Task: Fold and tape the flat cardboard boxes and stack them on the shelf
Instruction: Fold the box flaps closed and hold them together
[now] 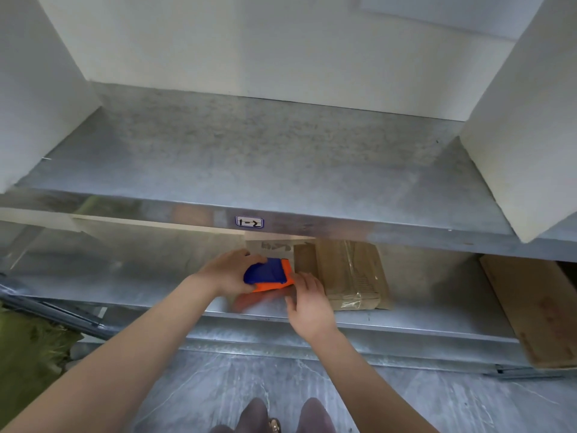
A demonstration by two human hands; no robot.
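A blue and orange tape dispenser (268,274) sits in my left hand (229,271), whose fingers curl round its blue body, low over the lower metal shelf (131,276). My right hand (307,300) hovers at the dispenser's right end with fingers relaxed, its fingertips touching the orange part. Just right of it lies a wrapped bundle of flat cardboard boxes (343,273). More flat cardboard (534,310) lies at the far right of that shelf, sticking out past its front edge.
The upper metal shelf (249,157) carries a label "1-2" (249,222) on its front edge, with a white box (40,89) at the left and another white box (524,135) at the right. Olive fabric (28,354) lies at the lower left. My feet (281,417) stand on grey floor.
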